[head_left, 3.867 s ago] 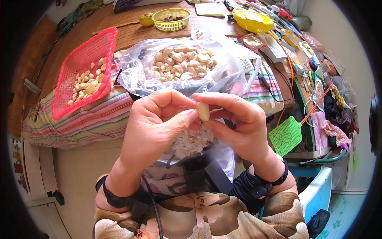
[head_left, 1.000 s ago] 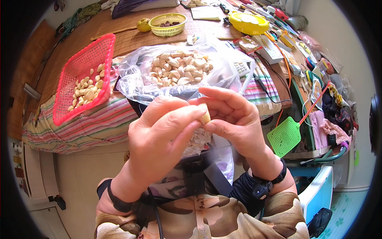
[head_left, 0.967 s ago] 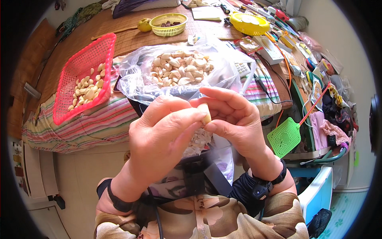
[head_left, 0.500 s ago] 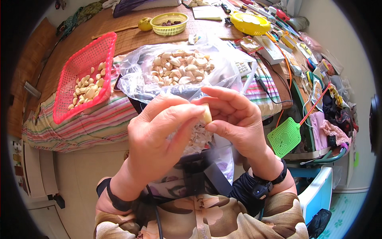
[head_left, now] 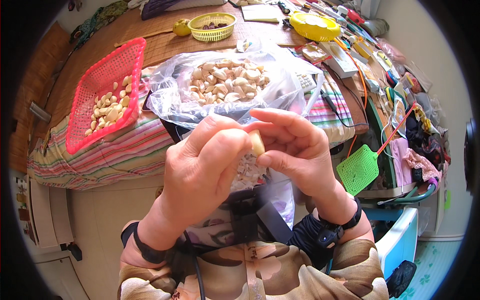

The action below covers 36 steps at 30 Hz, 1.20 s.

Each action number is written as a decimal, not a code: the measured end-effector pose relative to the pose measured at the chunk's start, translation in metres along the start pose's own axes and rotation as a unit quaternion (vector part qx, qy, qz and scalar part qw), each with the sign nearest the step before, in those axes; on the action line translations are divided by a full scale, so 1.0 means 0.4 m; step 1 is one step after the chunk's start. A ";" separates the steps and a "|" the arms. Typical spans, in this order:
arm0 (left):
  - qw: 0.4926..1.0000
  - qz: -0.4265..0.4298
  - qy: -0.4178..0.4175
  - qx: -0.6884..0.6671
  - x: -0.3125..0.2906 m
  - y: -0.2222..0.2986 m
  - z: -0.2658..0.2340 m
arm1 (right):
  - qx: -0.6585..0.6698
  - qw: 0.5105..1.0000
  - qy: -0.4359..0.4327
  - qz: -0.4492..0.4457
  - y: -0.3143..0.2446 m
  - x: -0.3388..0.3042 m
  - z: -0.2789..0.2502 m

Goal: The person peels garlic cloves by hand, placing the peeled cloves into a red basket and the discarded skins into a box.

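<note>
Between my two hands is a pale garlic clove (head_left: 257,143). My right hand (head_left: 302,152) grips it between thumb and fingers. Pinched closed, my left hand (head_left: 202,162) is at the clove's left side; its fingertips are partly hidden, as is any skin they hold. Beyond my hands, unpeeled garlic cloves (head_left: 227,82) fill an open clear plastic bag (head_left: 167,90). A pink-red mesh basket (head_left: 90,95) at the left holds peeled cloves (head_left: 110,110). Below my hands are whitish garlic skins (head_left: 249,172), partly covered by my left hand.
Striped cloth (head_left: 115,160) covers the table's front edge. Farther back are a yellow fruit (head_left: 181,27), a yellow basket (head_left: 200,35) with dark pieces and a bright yellow basin (head_left: 314,27). A green fly swatter (head_left: 357,171) leans at the right, near cables and clutter.
My left fingers have curled in more and shifted slightly left, showing more of the clove. My right hand has stayed almost in place around it.
</note>
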<state>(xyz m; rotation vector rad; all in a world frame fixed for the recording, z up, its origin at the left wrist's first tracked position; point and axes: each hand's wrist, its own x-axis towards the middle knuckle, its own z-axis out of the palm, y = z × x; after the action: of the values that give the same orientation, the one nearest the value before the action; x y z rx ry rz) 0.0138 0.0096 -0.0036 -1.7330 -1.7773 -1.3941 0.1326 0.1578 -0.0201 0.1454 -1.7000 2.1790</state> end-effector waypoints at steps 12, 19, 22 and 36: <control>1.000 0.005 -0.007 -0.004 -0.006 -0.001 0.003 | 0.053 0.998 0.023 0.020 -0.002 0.002 -0.003; 1.000 0.011 -0.012 -0.010 -0.003 0.000 0.003 | 0.074 0.997 0.003 0.026 -0.011 0.003 -0.019; 1.000 0.013 -0.017 -0.014 -0.003 -0.003 0.007 | 0.083 0.995 0.006 0.063 -0.025 0.005 -0.017; 0.999 -0.010 -0.039 -0.022 -0.006 0.001 0.006 | 0.093 0.991 0.023 0.091 -0.031 0.007 -0.016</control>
<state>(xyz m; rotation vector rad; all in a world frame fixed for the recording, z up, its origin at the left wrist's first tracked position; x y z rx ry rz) 0.0158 0.0098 -0.0064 -1.8207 -1.8208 -1.4029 0.1354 0.1671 -0.0098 -0.0129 -1.5382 2.4536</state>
